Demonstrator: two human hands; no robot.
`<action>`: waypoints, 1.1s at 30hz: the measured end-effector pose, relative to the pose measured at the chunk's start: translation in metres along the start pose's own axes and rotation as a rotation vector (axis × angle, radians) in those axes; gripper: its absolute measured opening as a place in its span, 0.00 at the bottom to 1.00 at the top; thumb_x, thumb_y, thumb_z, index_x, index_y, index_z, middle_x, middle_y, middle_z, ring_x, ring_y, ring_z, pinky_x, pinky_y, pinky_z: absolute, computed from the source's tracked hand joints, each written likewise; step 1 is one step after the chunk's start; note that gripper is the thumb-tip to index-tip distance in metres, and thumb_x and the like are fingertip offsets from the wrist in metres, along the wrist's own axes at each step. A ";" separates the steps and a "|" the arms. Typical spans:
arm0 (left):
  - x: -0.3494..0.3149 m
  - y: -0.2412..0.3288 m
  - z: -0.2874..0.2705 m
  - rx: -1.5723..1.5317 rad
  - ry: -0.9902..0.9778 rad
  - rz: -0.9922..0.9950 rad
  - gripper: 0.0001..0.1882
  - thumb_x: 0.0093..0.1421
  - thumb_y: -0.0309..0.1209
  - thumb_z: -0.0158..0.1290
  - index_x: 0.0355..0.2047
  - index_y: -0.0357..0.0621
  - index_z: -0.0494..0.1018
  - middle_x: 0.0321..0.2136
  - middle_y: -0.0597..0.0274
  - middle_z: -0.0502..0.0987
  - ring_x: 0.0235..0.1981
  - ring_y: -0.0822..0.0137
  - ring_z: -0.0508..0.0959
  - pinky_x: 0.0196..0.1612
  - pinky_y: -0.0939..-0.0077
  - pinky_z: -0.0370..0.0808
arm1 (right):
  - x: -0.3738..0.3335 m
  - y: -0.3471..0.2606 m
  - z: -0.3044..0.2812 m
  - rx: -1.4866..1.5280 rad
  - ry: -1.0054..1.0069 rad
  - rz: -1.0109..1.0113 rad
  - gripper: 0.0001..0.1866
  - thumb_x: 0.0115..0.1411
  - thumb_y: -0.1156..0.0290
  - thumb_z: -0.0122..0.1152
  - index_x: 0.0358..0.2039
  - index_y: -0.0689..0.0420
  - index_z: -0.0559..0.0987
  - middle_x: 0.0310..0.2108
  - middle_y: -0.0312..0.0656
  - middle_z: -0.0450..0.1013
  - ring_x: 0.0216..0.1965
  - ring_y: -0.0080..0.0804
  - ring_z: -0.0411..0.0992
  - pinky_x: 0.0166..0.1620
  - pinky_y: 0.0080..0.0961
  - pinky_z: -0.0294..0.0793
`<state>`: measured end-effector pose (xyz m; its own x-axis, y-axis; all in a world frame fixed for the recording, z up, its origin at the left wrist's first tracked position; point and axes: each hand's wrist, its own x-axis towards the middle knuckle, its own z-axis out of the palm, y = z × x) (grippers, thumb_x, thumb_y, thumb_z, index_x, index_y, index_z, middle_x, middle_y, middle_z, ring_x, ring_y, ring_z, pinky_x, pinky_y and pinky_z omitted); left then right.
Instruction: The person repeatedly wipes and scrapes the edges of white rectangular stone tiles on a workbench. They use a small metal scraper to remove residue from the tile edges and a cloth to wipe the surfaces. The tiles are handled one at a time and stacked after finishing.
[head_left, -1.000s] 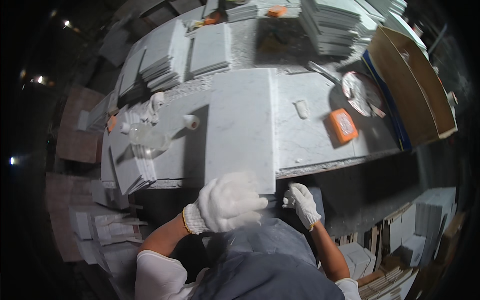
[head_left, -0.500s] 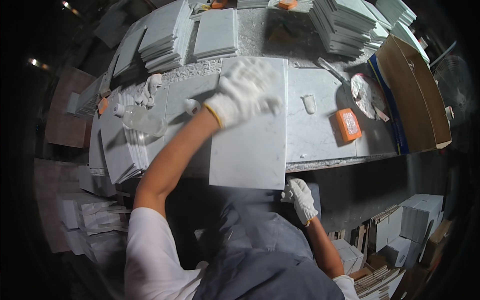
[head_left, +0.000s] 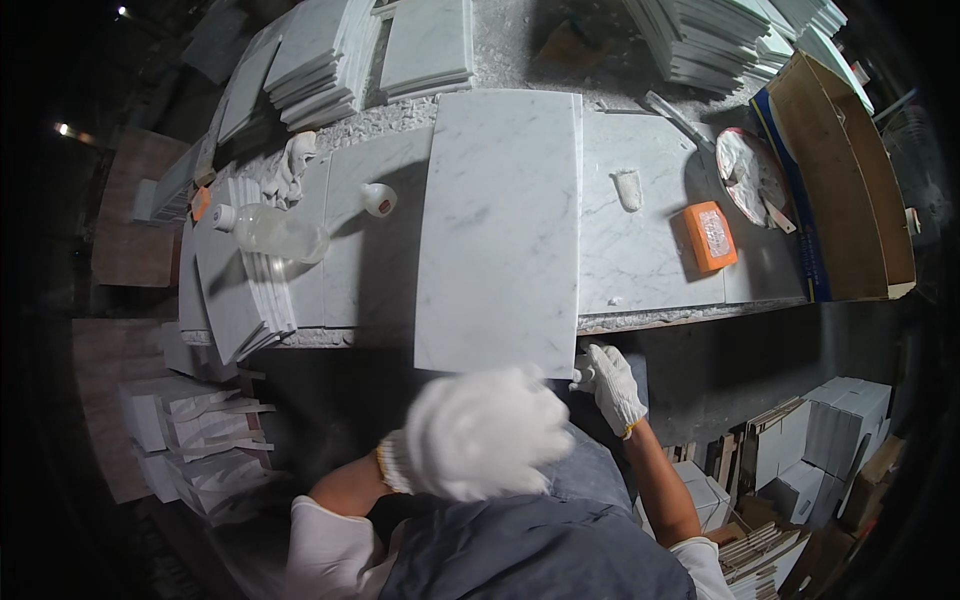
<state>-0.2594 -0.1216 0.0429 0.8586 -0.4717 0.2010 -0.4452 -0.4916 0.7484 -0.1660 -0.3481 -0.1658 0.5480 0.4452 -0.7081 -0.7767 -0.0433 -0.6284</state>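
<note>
A white, grey-veined marble tile (head_left: 500, 230) lies lengthwise before me, its near end jutting past the table edge. My right hand (head_left: 612, 388), in a white knitted glove, has its fingers closed at the tile's near right corner. How far they reach under it is hidden. My left hand (head_left: 485, 432), gloved likewise, is over my lap, just off the tile's near edge; motion smears its fingers. Right of the tile are an orange block (head_left: 710, 237), a small whitish pad (head_left: 628, 190) and a round dish of white paste (head_left: 750, 178) with a putty knife.
Left of the tile lie a clear plastic bottle (head_left: 280, 234), a small white bottle (head_left: 378, 199) and a crumpled cloth (head_left: 293, 168). Tile stacks (head_left: 325, 60) line the far side. An open cardboard box (head_left: 840, 190) stands far right. White cartons (head_left: 835, 425) sit low at right.
My left hand has swept from the tile's far part back toward me, past its near edge, uncovering the whole face. My right hand stays at the corner. The view has shifted slightly.
</note>
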 end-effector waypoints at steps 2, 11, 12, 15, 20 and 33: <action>-0.018 -0.001 -0.007 0.365 0.445 -0.030 0.16 0.66 0.44 0.57 0.37 0.43 0.77 0.36 0.54 0.78 0.38 0.47 0.79 0.45 0.56 0.76 | 0.000 0.001 0.000 -0.021 0.037 0.007 0.16 0.72 0.57 0.59 0.45 0.58 0.74 0.32 0.37 0.74 0.31 0.25 0.77 0.36 0.31 0.85; -0.046 -0.055 -0.044 0.834 0.609 -0.398 0.25 0.64 0.41 0.61 0.57 0.41 0.78 0.59 0.49 0.76 0.62 0.46 0.74 0.69 0.51 0.67 | -0.001 -0.002 -0.002 -0.096 0.018 0.001 0.15 0.73 0.60 0.58 0.45 0.62 0.74 0.36 0.40 0.74 0.34 0.26 0.74 0.36 0.25 0.78; -0.042 -0.062 -0.051 0.800 0.633 -0.412 0.25 0.64 0.40 0.62 0.57 0.41 0.78 0.59 0.49 0.77 0.61 0.46 0.74 0.69 0.51 0.67 | 0.000 -0.002 -0.001 -0.054 0.036 0.025 0.15 0.72 0.61 0.58 0.45 0.62 0.74 0.36 0.41 0.74 0.34 0.26 0.74 0.36 0.25 0.77; -0.022 -0.081 -0.066 0.704 0.608 -0.492 0.31 0.66 0.47 0.56 0.63 0.41 0.73 0.65 0.47 0.71 0.68 0.46 0.68 0.73 0.53 0.61 | 0.000 -0.002 0.001 0.028 0.036 0.031 0.14 0.72 0.62 0.58 0.45 0.62 0.74 0.36 0.40 0.74 0.33 0.26 0.74 0.35 0.25 0.78; 0.018 -0.069 -0.016 -0.015 0.308 -0.605 0.42 0.66 0.63 0.40 0.72 0.49 0.57 0.73 0.50 0.57 0.75 0.51 0.52 0.77 0.48 0.44 | 0.001 -0.005 0.000 -0.039 0.025 0.015 0.15 0.72 0.61 0.59 0.46 0.62 0.74 0.37 0.40 0.75 0.34 0.25 0.74 0.37 0.25 0.80; 0.022 0.007 0.083 0.159 0.130 -0.149 0.26 0.63 0.52 0.56 0.56 0.53 0.79 0.59 0.58 0.76 0.68 0.55 0.68 0.74 0.55 0.59 | 0.013 0.003 -0.012 0.073 -0.043 0.039 0.18 0.69 0.56 0.63 0.40 0.60 0.75 0.36 0.40 0.74 0.33 0.27 0.75 0.36 0.24 0.78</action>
<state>-0.2643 -0.1964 -0.0005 0.9388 -0.2918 0.1833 -0.3365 -0.6625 0.6692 -0.1574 -0.3532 -0.1806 0.5045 0.4821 -0.7163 -0.8187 0.0036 -0.5742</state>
